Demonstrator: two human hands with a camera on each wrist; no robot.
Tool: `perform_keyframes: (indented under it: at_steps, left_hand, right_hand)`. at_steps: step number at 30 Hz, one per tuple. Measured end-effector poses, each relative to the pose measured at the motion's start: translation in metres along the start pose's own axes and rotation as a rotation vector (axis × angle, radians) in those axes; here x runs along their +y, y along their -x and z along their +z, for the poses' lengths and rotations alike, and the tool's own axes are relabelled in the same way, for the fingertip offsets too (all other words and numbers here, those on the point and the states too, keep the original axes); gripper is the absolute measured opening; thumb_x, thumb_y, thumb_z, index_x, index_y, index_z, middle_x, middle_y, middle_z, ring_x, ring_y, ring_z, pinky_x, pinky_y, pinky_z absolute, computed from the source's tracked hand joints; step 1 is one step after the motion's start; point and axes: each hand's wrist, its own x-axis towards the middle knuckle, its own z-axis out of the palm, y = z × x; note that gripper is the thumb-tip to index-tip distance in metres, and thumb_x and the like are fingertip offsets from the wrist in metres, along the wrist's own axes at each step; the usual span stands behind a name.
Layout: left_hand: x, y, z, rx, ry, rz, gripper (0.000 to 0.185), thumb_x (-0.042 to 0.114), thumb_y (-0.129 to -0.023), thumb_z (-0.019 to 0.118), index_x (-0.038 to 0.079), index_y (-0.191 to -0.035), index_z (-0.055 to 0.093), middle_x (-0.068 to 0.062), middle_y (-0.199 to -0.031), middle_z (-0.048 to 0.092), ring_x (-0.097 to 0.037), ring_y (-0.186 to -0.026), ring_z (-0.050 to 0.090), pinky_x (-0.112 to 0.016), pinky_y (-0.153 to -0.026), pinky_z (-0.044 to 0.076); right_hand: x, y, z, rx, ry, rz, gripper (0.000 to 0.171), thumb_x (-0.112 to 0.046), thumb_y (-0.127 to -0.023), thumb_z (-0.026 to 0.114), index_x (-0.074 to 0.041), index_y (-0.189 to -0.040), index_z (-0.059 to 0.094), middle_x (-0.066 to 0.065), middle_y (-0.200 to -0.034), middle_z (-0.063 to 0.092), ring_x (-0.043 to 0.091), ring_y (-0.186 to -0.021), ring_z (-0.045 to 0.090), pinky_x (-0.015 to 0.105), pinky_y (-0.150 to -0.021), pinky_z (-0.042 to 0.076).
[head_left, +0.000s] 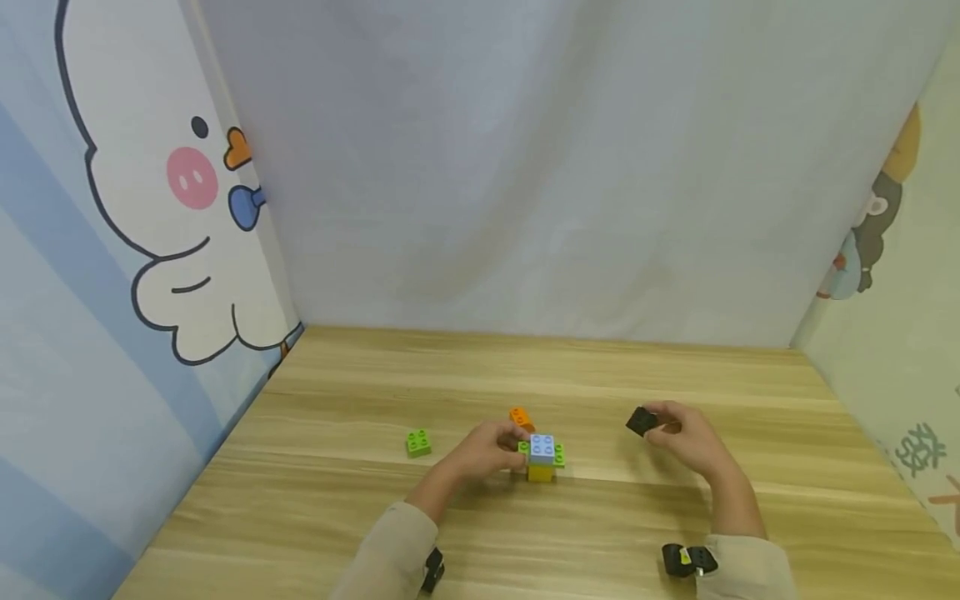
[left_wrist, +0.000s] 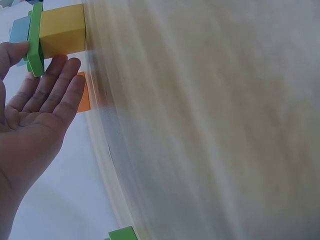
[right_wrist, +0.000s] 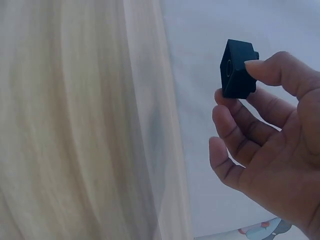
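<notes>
Right hand (head_left: 693, 442) pinching black block (head_left: 641, 421) above worktop (head_left: 337, 500). Left hand (head_left: 487, 450), fingers straight, touching stacked blocks (head_left: 542, 458). Green block (head_left: 418, 442) apart, leftward.

Lighting: even, soft, bright, from above; no glare. Shadows: faint, short, under my left hand (head_left: 487, 450) and the brick stack (head_left: 542, 457). Head view: sharp, mild bending toward the edges. Wrist views: table (left_wrist: 210, 130) smeared with blur in both; my right hand (right_wrist: 270, 145) and its black brick (right_wrist: 237, 75) fairly crisp.
</notes>
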Motion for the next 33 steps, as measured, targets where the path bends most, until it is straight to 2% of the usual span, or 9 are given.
perform_keyframes:
  at_steps: [5,11,17,25,33]
  left_hand:
    - [0.0,0.001,0.0,0.004,-0.013,0.003,0.035,0.001,-0.087,0.071,-0.005,-0.121,0.066,-0.014,-0.112,0.069,-0.025,-0.104,0.065,-0.039,-0.09,0.056]
    - [-0.002,0.0,0.0,-0.006,-0.005,0.013,0.035,0.001,-0.088,0.07,-0.006,-0.122,0.066,-0.015,-0.113,0.069,-0.025,-0.105,0.065,-0.039,-0.09,0.056]
    - [-0.004,-0.002,0.0,-0.005,-0.002,0.009,0.035,0.002,-0.088,0.071,-0.006,-0.121,0.066,-0.015,-0.112,0.07,-0.022,-0.103,0.065,-0.036,-0.088,0.056]
    - [-0.004,-0.003,-0.001,-0.009,-0.005,-0.007,0.033,0.003,-0.089,0.07,-0.004,-0.121,0.066,-0.012,-0.112,0.069,-0.022,-0.102,0.063,-0.036,-0.087,0.056]
    - [-0.003,-0.002,-0.001,-0.015,0.002,0.002,0.032,0.001,-0.089,0.07,-0.005,-0.119,0.066,-0.013,-0.109,0.069,-0.021,-0.1,0.064,-0.033,-0.084,0.056]
  right_hand:
    - [-0.004,-0.003,0.007,-0.016,-0.027,-0.015,0.047,-0.004,-0.095,0.065,0.015,-0.136,0.054,0.03,-0.124,0.063,0.032,-0.103,0.061,0.037,-0.08,0.052]
    - [-0.011,-0.003,0.014,-0.024,-0.043,-0.015,0.047,-0.003,-0.094,0.065,0.013,-0.137,0.053,0.023,-0.116,0.065,0.032,-0.103,0.06,0.038,-0.08,0.051]
    - [-0.02,-0.005,0.023,-0.007,-0.04,-0.06,0.043,-0.005,-0.095,0.069,0.01,-0.134,0.059,0.026,-0.124,0.064,0.03,-0.101,0.06,0.038,-0.079,0.052]
    - [-0.032,-0.01,0.03,-0.058,-0.076,-0.103,0.042,-0.003,-0.093,0.069,0.011,-0.132,0.059,0.024,-0.119,0.066,0.025,-0.096,0.06,0.038,-0.077,0.053]
    - [-0.041,-0.017,0.039,-0.078,-0.046,-0.157,0.039,-0.002,-0.093,0.068,0.01,-0.129,0.061,0.022,-0.117,0.067,0.023,-0.094,0.059,0.04,-0.081,0.052]
